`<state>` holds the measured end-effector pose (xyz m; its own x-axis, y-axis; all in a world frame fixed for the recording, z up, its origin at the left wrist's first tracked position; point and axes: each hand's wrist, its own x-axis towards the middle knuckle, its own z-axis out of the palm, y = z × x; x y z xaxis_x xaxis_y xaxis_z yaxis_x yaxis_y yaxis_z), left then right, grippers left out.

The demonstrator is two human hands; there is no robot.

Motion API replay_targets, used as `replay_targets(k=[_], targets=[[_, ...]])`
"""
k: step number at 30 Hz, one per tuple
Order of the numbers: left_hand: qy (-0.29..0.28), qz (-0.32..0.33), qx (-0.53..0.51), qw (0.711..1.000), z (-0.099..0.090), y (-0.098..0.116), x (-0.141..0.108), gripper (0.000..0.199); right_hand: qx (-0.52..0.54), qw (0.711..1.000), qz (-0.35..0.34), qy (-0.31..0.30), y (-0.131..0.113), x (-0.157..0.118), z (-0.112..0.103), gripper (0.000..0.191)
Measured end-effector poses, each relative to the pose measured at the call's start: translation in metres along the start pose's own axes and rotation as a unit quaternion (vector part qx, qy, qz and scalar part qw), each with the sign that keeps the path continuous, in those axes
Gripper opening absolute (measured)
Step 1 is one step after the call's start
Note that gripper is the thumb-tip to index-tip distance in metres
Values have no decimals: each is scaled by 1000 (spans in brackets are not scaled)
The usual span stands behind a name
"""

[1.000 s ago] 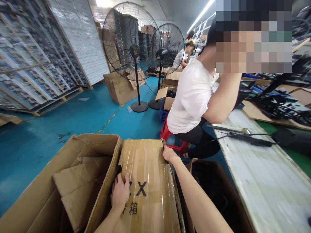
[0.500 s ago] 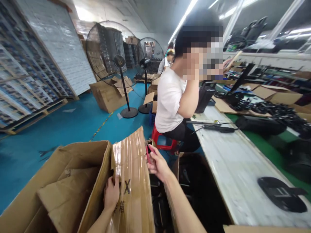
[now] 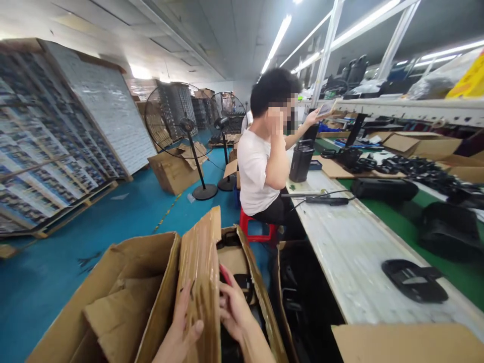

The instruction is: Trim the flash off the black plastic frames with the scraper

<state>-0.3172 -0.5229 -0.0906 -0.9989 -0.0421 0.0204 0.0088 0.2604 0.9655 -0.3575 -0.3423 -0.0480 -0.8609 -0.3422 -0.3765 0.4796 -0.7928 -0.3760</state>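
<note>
A taped cardboard flap (image 3: 202,252) stands upright between two cartons. My left hand (image 3: 182,322) lies against its left face, fingers apart and thumb raised. On the flap's right side my right hand (image 3: 235,307) has its fingers curled round a thin red object (image 3: 226,275), mostly hidden by the flap edge and the fingers. Below and beside that hand is an open carton (image 3: 260,282) with black parts inside. To the left stands another open carton (image 3: 109,272) with folded cardboard in it.
A person in a white shirt (image 3: 251,161) sits on a red stool (image 3: 257,227) ahead. The long white table (image 3: 340,242) at right bears a black flat part (image 3: 414,281). Standing fans (image 3: 194,151) and stacked pallets (image 3: 75,141) are farther back.
The view has tilted up. My right hand and the red object have come down and nearer along the flap's edge. The left hand has spread its fingers over the flap.
</note>
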Motion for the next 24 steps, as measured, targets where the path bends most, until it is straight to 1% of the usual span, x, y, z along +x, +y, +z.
replay_targets(k=[1, 2, 3, 4, 5, 6, 7, 9, 10, 11, 12, 13, 14, 15, 16, 17, 18, 19, 20, 21, 22, 23, 24], targets=[[-7, 7, -6, 1000, -7, 18, -8, 125, -33, 998, 14, -43, 3, -4, 15, 82], [-11, -7, 4, 1000, -17, 37, -13, 127, -67, 994, 27, -87, 7, -8, 30, 82], [-10, -34, 27, 999, -31, 56, -15, 127, -102, 986, 39, -122, 11, -12, 41, 81], [-18, -64, 45, 997, -48, 74, -14, 128, -133, 979, 51, -147, 16, -16, 49, 79], [-37, -90, 61, 993, -68, 90, -11, 128, -161, 972, 65, -161, 23, -19, 51, 78], [-57, -104, 75, 990, -90, 105, -7, 125, -186, 966, 80, -163, 31, -22, 49, 77], [-54, -106, 94, 988, -115, 117, -3, 120, -207, 962, 93, -155, 41, -25, 43, 78], [-32, -113, 150, 982, -169, 134, 6, 114, -238, 956, 114, -128, 61, -30, 18, 83], [-20, -120, 187, 975, -197, 139, 9, 111, -248, 955, 118, -109, 71, -32, 2, 87], [9, -121, 238, 964, -225, 141, 12, 108, -247, 956, 125, -101, 80, -34, -15, 90], [35, -123, 301, 945, -254, 140, 14, 104, -241, 958, 129, -84, 87, -36, -31, 91], [55, -129, 357, 924, -281, 136, 16, 98, -238, 960, 134, -68, 94, -39, -48, 94], [61, -143, 399, 904, -305, 128, 16, 95, -232, 964, 124, -47, 99, -41, -63, 96], [63, -172, 434, 882, -327, 116, 16, 94, -228, 966, 115, -34, 102, -43, -76, 96], [68, -193, 460, 864, -345, 102, 14, 94, -227, 967, 109, -27, 104, -45, -88, 98], [74, -192, 477, 854, -357, 85, 11, 91, -227, 968, 104, -24, 105, -47, -99, 99], [69, -191, 489, 848, -365, 66, 6, 89, -229, 968, 103, -24, 105, -49, -107, 99], [64, -191, 498, 843, -366, 46, 1, 89, -232, 967, 100, -25, 103, -51, -115, 100], [52, -203, 506, 837, -362, 26, -5, 93, -236, 967, 97, -22, 102, -53, -120, 100], [54, -221, 514, 827, -353, 7, -12, 97, -240, 966, 94, -16, 99, -55, -125, 100], [75, -244, 526, 811, -340, -12, -19, 100, -245, 965, 90, -5, 97, -56, -129, 100], [94, -277, 542, 787, -324, -29, -27, 101, -250, 964, 87, 6, 95, -58, -132, 100], [102, -303, 563, 762, -305, -46, -34, 98, -255, 963, 85, 17, 94, -59, -134, 100]])
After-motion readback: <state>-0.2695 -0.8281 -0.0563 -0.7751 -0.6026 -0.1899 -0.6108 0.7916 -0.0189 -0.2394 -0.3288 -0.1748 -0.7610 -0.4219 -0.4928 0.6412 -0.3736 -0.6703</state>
